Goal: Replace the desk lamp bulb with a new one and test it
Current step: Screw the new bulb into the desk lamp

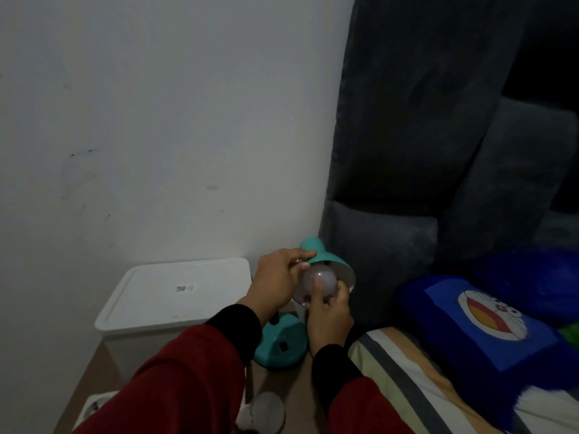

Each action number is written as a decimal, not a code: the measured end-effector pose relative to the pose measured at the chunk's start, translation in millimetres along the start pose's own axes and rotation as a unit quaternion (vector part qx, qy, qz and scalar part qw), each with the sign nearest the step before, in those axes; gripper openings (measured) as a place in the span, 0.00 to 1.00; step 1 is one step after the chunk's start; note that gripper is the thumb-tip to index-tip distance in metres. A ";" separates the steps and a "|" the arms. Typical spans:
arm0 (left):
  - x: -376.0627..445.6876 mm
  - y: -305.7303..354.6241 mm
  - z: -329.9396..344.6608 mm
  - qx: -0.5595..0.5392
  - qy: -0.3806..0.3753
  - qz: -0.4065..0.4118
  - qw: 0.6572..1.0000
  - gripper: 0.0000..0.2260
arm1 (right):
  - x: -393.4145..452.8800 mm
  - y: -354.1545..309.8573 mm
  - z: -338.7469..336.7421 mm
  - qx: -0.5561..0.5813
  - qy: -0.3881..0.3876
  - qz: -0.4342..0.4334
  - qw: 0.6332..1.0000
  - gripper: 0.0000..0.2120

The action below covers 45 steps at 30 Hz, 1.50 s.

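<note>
Dim room, white wall behind. Teal lamp shade [319,256] tilted with its open mouth facing the camera, gripped at its upper rim by left hand [277,278], fingers curled closed over the edge. White bulb [319,281] sitting in the mouth of the shade, held from below by right hand [329,314], fingertips wrapped round the globe; whether threaded into the socket or loose, cannot tell, socket hidden by bulb and fingers. Round teal lamp base [280,343] standing on the brown worktop [94,364], directly beneath both hands, partly covered by left wrist and dark cuff; neck of lamp mostly hidden behind the hands. White lidded bin [175,296] just beside the base, to its left, against the wall, small printed label on the lid. Second bulb [264,411] lying on the worktop near the bottom edge, well apart from the shade, partly behind the red sleeve [175,386]. White object at lower left corner, cut off by the sleeve, unidentified. Dark grey upholstered headboard [423,120] close against the right of the shade. Bed with striped sheet [407,386] and blue cartoon pillow [488,317] further right.
</note>
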State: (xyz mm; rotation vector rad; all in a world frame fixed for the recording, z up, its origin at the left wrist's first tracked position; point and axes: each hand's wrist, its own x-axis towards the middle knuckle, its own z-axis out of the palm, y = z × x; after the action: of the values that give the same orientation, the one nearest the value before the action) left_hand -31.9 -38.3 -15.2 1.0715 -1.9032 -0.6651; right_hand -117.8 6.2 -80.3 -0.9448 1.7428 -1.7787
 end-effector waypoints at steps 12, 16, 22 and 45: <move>1.2 1.8 -1.0 -0.017 -0.009 -0.016 1.000 0.13 | -2.9 -3.9 1.5 -0.032 0.012 -0.016 0.999 0.34; -0.5 1.7 0.3 -0.019 -0.010 -0.015 1.000 0.13 | -2.3 -2.6 2.2 -0.029 -0.009 -0.020 0.999 0.28; 1.3 0.6 -1.0 0.001 -0.009 -0.010 1.000 0.14 | -3.6 -5.8 3.1 -0.021 -0.002 -0.008 1.000 0.33; 2.4 -0.9 -1.6 -0.015 -0.012 -0.012 1.000 0.13 | 0.3 -9.2 1.3 -0.025 0.002 -0.004 1.000 0.27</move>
State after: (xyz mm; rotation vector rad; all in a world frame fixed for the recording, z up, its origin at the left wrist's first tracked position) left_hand -30.8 -40.9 -14.1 1.0740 -1.8974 -0.7212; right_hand -115.8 5.9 -71.2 -0.9706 1.7955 -1.7495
